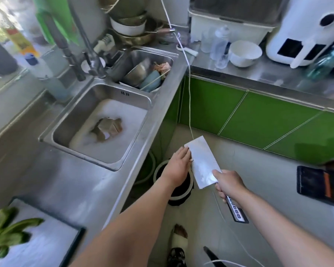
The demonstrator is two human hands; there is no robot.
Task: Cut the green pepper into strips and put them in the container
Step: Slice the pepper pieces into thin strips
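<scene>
My right hand [228, 183] grips the handle of a broad cleaver [202, 160], holding the blade flat over the floor. My left hand [178, 164] lies with straight fingers against the blade's left edge, above a round black bin [179, 193] with a pale rim. A cutting board [46, 239] sits at the bottom left on the steel counter, with leafy greens [6, 230] on its left part. No green pepper strips or container show clearly.
A double steel sink [108, 105] lies to the left, one basin with foamy water, the other with dishes. Green cabinets [249, 116] run along the right under a counter holding a white bowl [244, 53] and a white appliance [305, 29]. A power strip [237, 211] lies on the floor.
</scene>
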